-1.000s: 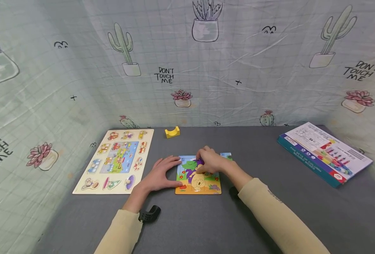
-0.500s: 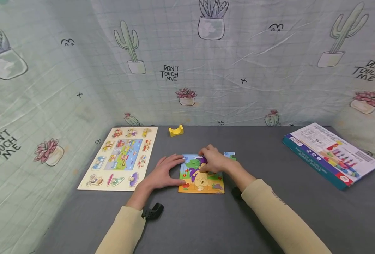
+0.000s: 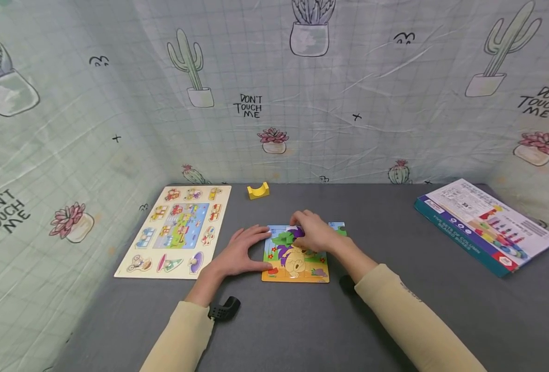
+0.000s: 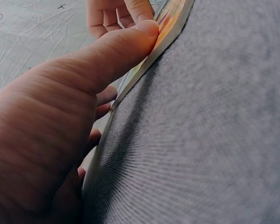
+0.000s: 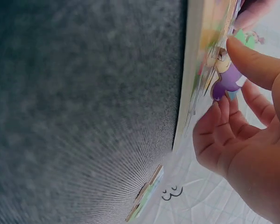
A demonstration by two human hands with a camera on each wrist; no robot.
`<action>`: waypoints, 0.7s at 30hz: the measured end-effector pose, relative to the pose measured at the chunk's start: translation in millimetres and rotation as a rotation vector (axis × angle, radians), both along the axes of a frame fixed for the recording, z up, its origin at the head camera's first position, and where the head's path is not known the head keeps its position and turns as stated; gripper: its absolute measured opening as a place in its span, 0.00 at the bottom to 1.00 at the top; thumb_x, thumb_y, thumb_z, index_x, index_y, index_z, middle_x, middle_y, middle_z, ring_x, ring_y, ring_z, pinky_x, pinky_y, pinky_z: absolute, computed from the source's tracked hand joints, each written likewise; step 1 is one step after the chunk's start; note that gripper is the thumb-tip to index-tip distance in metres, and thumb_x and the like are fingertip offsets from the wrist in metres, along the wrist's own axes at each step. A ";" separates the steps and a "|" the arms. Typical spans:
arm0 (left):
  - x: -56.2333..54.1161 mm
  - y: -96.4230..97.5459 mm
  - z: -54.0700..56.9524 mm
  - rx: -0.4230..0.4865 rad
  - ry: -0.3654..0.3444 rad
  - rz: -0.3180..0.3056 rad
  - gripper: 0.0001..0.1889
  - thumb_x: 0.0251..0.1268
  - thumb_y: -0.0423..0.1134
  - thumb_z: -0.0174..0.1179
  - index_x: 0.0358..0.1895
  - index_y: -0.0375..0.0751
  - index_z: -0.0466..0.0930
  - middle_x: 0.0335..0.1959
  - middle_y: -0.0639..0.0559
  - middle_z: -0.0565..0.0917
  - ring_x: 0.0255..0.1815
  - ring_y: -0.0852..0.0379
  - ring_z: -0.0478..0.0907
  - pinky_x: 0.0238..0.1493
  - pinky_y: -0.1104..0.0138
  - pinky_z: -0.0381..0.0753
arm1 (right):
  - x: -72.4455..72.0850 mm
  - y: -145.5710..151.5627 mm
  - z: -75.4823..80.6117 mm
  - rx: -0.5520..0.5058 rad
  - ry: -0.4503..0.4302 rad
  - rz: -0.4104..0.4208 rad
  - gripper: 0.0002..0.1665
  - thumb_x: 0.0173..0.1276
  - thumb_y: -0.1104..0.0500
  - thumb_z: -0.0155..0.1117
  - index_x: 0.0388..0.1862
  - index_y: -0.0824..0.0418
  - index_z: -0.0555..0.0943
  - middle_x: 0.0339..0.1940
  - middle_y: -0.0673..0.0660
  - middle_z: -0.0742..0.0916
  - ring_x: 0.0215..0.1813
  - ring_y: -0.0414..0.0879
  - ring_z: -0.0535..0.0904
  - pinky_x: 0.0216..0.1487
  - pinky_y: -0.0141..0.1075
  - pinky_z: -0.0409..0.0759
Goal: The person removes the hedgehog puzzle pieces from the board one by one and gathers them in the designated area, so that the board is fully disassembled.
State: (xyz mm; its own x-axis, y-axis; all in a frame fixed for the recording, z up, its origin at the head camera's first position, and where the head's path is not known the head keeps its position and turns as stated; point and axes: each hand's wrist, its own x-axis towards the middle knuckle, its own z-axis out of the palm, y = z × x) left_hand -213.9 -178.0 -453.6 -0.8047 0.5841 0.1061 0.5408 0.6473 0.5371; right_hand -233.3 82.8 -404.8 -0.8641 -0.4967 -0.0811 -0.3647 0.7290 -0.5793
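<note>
Grey tabletop (image 3: 274,333), bright cartoon puzzle (image 3: 295,262)

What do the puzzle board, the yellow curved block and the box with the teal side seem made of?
Puzzle board: probably wood or fibreboard, printed face; its bare edge shows pale in the wrist views.
Yellow block: even colour, smooth look; painted wood or plastic, can't tell.
Box: likely printed cardboard, judging by flat panels and crisp edges.
</note>
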 end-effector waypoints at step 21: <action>0.2 0.5 1.8 -0.006 -0.007 0.004 0.44 0.55 0.60 0.72 0.73 0.43 0.71 0.75 0.47 0.67 0.79 0.45 0.53 0.76 0.42 0.40 | -3.1 23.0 4.2 -0.214 0.049 -0.011 0.05 0.76 0.62 0.62 0.48 0.58 0.79 0.41 0.52 0.84 0.37 0.46 0.76 0.39 0.41 0.77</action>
